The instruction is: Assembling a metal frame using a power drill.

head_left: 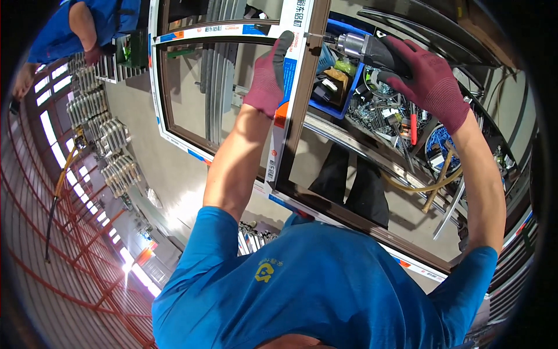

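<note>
My left hand [269, 81], in a maroon glove with dark grey fingers, grips the upright bar of a window frame [293, 70] near its upper crossbar. The frame is brown with white printed protective film. In a matching glove, my right hand [429, 78] is closed round a power drill [375, 51] with a dark body and silver chuck. The drill lies level and its thin bit points left at the brown side of that bar. Whether the tip touches the bar I cannot tell. Part of the drill's grip is hidden by my hand.
Beyond the bar stands a blue bin [343, 107] with small packets. Beside it lie loose screws [381, 110], a red-handled tool [414, 125], a tub of blue fasteners [440, 145] and a hammer [440, 177]. A co-worker's arm [83, 26] shows at the far left, near stacked profiles [96, 110].
</note>
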{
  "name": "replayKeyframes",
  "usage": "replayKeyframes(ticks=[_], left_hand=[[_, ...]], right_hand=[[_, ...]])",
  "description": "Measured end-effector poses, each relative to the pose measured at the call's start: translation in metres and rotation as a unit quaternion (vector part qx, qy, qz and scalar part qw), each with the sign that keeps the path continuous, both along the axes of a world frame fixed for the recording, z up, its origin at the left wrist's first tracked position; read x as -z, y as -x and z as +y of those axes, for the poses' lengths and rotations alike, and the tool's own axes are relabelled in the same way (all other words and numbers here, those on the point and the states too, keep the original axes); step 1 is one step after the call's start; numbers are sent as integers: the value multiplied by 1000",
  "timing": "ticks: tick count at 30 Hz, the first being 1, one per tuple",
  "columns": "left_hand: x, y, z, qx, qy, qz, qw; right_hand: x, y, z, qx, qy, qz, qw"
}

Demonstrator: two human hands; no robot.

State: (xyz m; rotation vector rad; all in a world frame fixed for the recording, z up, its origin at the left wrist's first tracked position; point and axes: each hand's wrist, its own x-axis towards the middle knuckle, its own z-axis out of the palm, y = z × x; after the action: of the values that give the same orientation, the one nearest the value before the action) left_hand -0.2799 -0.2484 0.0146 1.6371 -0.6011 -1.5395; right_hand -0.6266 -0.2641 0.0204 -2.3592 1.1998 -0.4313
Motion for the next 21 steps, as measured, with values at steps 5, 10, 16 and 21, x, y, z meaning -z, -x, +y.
replayKeyframes(ticks=[5, 10, 16, 21], left_hand=[[-4, 1, -1, -7, -15, 77, 997], [13, -23, 0, -12, -40, 81, 996], [3, -63, 41, -103, 94, -31, 990], [-57, 6, 51, -53, 170, 30, 984]], right_hand=[[-8, -7, 4, 25, 7, 45, 999], [-14, 0, 4, 19, -33, -10, 999], [-26, 39, 31, 62, -218, -152, 962], [-59, 26, 61, 77, -340, -232, 908]])
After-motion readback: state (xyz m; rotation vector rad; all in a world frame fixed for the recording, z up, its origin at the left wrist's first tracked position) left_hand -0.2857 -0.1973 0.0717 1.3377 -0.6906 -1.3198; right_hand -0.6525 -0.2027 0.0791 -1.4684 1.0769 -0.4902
